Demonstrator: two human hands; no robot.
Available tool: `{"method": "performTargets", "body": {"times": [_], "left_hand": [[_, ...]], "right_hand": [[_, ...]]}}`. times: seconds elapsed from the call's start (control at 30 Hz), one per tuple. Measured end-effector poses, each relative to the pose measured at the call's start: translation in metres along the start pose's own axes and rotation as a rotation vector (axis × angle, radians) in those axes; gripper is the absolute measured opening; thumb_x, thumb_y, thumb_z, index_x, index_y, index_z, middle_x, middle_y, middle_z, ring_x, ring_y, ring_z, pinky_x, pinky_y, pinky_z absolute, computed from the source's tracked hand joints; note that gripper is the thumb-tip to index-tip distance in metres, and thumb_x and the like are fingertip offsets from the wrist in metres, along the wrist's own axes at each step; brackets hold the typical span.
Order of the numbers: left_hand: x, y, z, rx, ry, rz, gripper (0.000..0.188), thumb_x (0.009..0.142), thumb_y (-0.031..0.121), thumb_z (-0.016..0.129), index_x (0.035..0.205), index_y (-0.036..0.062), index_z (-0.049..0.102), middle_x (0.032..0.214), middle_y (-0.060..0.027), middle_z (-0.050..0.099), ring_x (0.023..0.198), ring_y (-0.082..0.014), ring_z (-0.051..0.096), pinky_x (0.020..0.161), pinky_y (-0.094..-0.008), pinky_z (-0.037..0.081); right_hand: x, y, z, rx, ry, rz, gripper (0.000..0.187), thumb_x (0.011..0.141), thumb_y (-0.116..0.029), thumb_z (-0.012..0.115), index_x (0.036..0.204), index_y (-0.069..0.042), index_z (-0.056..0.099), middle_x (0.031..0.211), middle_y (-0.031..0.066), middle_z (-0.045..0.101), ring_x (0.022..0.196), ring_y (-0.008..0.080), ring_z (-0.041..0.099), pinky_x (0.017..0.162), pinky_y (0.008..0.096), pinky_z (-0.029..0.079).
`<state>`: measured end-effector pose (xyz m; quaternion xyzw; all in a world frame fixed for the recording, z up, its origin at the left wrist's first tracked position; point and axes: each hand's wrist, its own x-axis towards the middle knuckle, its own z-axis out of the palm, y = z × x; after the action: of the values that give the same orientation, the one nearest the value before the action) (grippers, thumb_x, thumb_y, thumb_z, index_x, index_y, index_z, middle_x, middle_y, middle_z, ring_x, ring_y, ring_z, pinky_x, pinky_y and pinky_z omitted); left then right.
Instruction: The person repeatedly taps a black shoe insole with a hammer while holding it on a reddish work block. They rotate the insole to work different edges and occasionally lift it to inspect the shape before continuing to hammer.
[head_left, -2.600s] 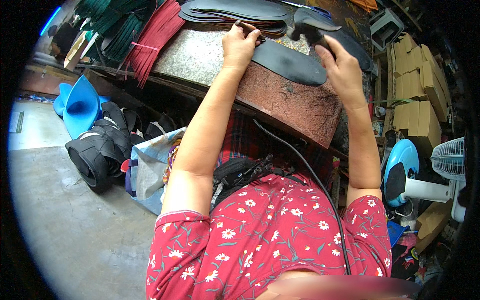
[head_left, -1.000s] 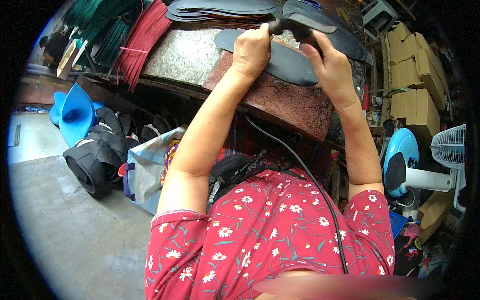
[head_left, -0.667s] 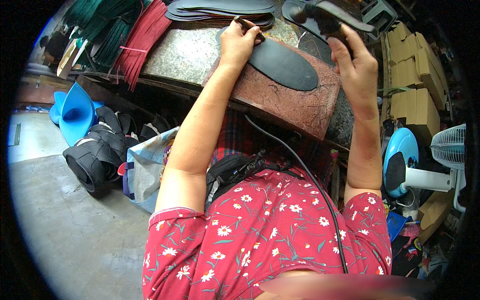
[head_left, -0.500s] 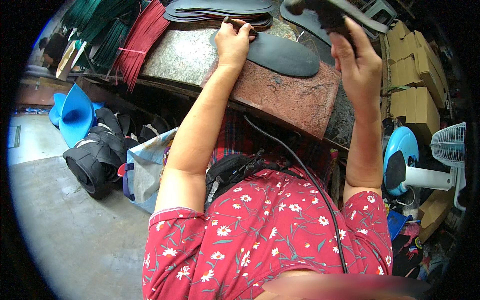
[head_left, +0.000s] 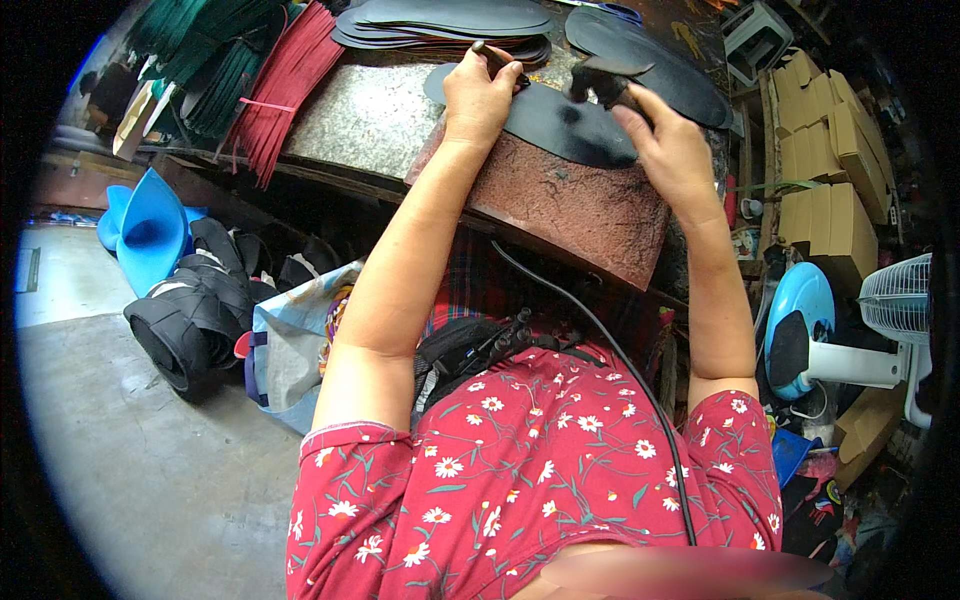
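Dark flat sole, mottled reddish slab

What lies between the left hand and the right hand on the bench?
In the head view, only the dark sole spans between the left hand and right hand.

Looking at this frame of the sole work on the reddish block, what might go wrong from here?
1. The left hand pins the dark sole close to the black tool in the right hand's grip; a slip may hit the fingers.
2. The sole overhangs the reddish work block at its far end, so it might shift under pressure.
3. The black cable crosses the lap and may snag the right forearm.
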<state>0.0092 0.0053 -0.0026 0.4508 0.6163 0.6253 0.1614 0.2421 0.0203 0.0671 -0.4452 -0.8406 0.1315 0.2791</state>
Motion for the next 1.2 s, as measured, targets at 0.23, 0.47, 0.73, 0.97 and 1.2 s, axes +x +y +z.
{"method": "performTargets", "body": {"times": [0.23, 0.47, 0.73, 0.97, 1.2], "left_hand": [[-0.007, 0.016, 0.005, 0.399, -0.026, 0.329, 0.017, 0.085, 0.016, 0.073, 0.095, 0.0059, 0.064, 0.082, -0.0152, 0.071, 0.074, -0.0276, 0.071, 0.067, -0.0351, 0.055], [-0.003, 0.009, 0.009, -0.179, 0.025, -0.125, 0.009, 0.092, 0.007, 0.063, 0.096, -0.0005, 0.061, 0.084, -0.0144, 0.07, 0.073, -0.0206, 0.07, 0.064, -0.0306, 0.06], [-0.007, 0.008, 0.007, 0.139, -0.053, 0.13, 0.015, 0.084, 0.012, 0.072, 0.089, 0.0017, 0.063, 0.079, -0.0129, 0.071, 0.076, -0.0228, 0.071, 0.07, -0.0328, 0.056], [-0.013, 0.019, 0.019, 0.409, -0.087, 0.366, 0.017, 0.086, 0.012, 0.069, 0.09, -0.0012, 0.06, 0.083, -0.018, 0.07, 0.073, -0.027, 0.07, 0.066, -0.034, 0.057], [-0.002, 0.003, 0.014, -0.099, -0.155, -0.011, 0.014, 0.087, 0.009, 0.068, 0.094, -0.0014, 0.062, 0.077, -0.0121, 0.071, 0.071, -0.0193, 0.071, 0.065, -0.0318, 0.057]], "right_hand": [[0.001, -0.042, -0.045, 0.427, 0.278, -0.302, 0.033, 0.097, -0.029, 0.061, 0.123, -0.008, 0.062, 0.084, 0.0071, 0.066, 0.071, 0.0156, 0.06, 0.058, 0.028, 0.049], [0.0, 0.004, 0.003, 0.112, 0.109, -0.03, 0.036, 0.093, -0.04, 0.062, 0.119, -0.015, 0.063, 0.087, 0.0156, 0.07, 0.084, 0.0381, 0.068, 0.071, 0.0434, 0.053], [-0.006, -0.021, -0.041, 0.361, 0.198, -0.186, 0.034, 0.096, -0.031, 0.061, 0.124, -0.012, 0.062, 0.076, 0.0052, 0.063, 0.067, 0.0162, 0.059, 0.057, 0.0277, 0.046], [-0.001, -0.003, -0.005, 0.136, 0.174, -0.136, 0.037, 0.093, -0.04, 0.061, 0.118, -0.013, 0.062, 0.091, 0.0201, 0.069, 0.085, 0.0398, 0.067, 0.07, 0.0446, 0.053], [-0.006, -0.005, -0.045, 0.343, 0.189, -0.119, 0.034, 0.094, -0.032, 0.065, 0.117, -0.008, 0.064, 0.091, 0.0168, 0.07, 0.082, 0.0294, 0.07, 0.07, 0.0351, 0.053]]}}
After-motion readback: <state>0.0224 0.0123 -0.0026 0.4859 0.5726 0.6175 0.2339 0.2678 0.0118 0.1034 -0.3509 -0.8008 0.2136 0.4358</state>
